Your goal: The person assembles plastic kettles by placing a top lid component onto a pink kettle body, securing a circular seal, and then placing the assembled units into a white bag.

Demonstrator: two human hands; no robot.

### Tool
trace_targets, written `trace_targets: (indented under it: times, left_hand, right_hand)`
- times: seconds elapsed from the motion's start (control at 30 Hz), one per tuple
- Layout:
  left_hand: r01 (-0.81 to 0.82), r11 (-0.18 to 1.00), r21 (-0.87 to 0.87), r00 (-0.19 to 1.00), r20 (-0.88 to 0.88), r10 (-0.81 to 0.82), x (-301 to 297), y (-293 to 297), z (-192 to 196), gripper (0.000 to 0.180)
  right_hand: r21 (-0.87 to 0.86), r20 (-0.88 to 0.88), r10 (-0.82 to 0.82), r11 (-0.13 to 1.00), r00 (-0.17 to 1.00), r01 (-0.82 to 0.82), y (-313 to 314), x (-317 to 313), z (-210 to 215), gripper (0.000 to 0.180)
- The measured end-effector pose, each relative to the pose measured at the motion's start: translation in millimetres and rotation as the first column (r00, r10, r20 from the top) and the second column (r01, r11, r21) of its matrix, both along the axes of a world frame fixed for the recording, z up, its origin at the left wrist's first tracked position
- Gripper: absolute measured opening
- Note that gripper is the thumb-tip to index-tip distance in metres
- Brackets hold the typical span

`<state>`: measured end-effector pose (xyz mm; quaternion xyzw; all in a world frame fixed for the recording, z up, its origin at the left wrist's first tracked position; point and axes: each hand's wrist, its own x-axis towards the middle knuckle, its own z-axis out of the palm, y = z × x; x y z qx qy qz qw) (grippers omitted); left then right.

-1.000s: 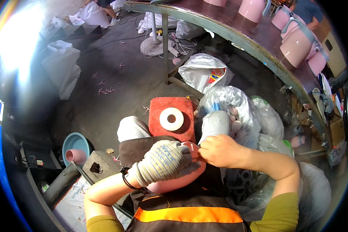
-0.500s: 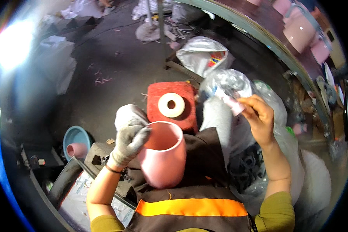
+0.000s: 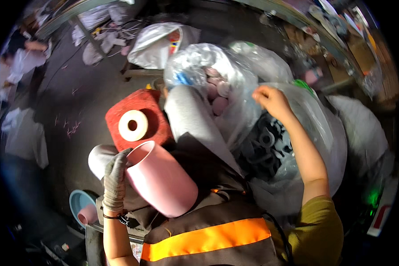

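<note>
In the head view, your gloved left hand [image 3: 115, 179] grips the pink cup [image 3: 166, 181] near its rim; the cup tilts over your dark apron [image 3: 217, 177], near the red block [image 3: 142, 99]. Your bare right hand [image 3: 272, 102] (loosely curled; whether it holds anything, I cannot tell) is by the clear bag [image 3: 319, 133] with grey parts [image 3: 266, 139].
</note>
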<state>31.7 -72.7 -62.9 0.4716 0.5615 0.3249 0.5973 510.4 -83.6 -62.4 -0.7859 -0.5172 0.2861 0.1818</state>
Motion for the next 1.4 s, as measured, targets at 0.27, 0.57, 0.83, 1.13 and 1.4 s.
trace_targets:
  times: [0.27, 0.57, 0.83, 1.13, 1.4]
  left_hand:
    - [0.408, 0.885, -0.223, 0.87, 0.39, -0.303, 15, 26, -11, 0.023]
    - [0.364, 0.918, -0.158, 0.87, 0.409, -0.275, 37, 18, 16, 0.025]
    - [0.536, 0.839, -0.095, 0.743, 0.524, -0.416, 64, 37, 35, 0.043]
    - [0.411, 0.909, -0.066, 0.799, 0.506, -0.324, 12, 13, 13, 0.05]
    - [0.177, 0.965, -0.195, 0.762, 0.648, -0.009, 3, -1, -18, 0.045]
  right_hand:
    - [-0.54, 0.048, 0.228, 0.825, 0.972, -0.167, -147, 31, -152, 0.064]
    - [-0.04, 0.075, -0.332, 0.941, 0.94, 0.335, -145, -5, -139, 0.033]
    - [0.044, -0.906, 0.023, 0.998, 0.422, 0.04, -11, -83, 76, 0.034]
    - [0.149, -0.962, 0.224, 0.909, 0.154, -0.39, 68, -212, -16, 0.056]
    - [0.396, -0.664, 0.538, 0.842, 0.52, -0.366, -4, -245, -28, 0.079]
